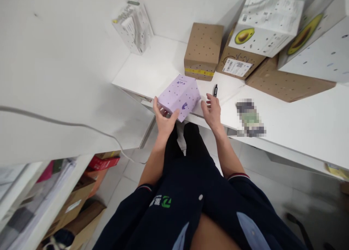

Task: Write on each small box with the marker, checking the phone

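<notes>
Lilac cardboard forms the box (pixel 178 95) at the front edge of the worktop (pixel 286 122), and your left hand (pixel 164 120) grips it at its left end, thumb pressed on the near side. Your right hand (pixel 212 111) is empty, fingers loosely curled, just beside the box's right end and near the black marker (pixel 215 91). Behind the box stands a taped brown carton (pixel 204 44), an avocado-printed white carton (pixel 268 19) rests on a labelled brown carton (pixel 259 59) to its right, and a white package (pixel 136 28) stands at the far left corner.
</notes>
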The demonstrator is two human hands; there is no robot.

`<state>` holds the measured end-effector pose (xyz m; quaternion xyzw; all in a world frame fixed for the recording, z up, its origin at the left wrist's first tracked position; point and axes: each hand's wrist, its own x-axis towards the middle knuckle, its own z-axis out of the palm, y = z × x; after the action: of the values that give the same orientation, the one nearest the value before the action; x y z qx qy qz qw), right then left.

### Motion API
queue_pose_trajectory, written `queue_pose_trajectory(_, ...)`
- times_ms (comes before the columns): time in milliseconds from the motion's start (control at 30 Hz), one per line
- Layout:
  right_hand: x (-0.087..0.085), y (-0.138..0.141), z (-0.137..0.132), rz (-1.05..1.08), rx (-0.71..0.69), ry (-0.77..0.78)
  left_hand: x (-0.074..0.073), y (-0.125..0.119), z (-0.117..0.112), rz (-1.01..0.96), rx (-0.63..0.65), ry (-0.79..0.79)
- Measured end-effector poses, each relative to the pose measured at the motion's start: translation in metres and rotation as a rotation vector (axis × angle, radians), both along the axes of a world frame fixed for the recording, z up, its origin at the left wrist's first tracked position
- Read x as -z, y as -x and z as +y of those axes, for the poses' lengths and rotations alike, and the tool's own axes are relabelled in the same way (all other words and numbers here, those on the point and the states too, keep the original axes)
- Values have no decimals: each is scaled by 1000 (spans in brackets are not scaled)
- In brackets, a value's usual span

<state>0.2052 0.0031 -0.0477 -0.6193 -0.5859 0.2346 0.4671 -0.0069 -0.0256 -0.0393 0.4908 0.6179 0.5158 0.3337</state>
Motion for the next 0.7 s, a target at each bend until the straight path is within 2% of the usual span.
queue_pose_trajectory(100, -11, 11, -6, 30, -80, 26, -1, 6, 12, -351, -25, 155)
queue_pose_trajectory(167, -15, 16, -12, 48, -103, 66, 0, 8, 17, -473, 2, 264)
queue_pose_trajectory(267, -14, 21, -25, 62, -68, 107, 2, 7, 18, -554, -2, 323)
queue_pose_trajectory(400, -9, 25, -36, 41, -51, 90, 1, 4, 12, -624, 1, 292)
queue_pose_trajectory(567, -14, 24, -36, -16, -97, 44, -4, 7, 5, -730, 47, 345)
queue_pose_trajectory(700, -18, 24, -35, -68, -125, -11, -2, 10, -1, -740, 89, 401)
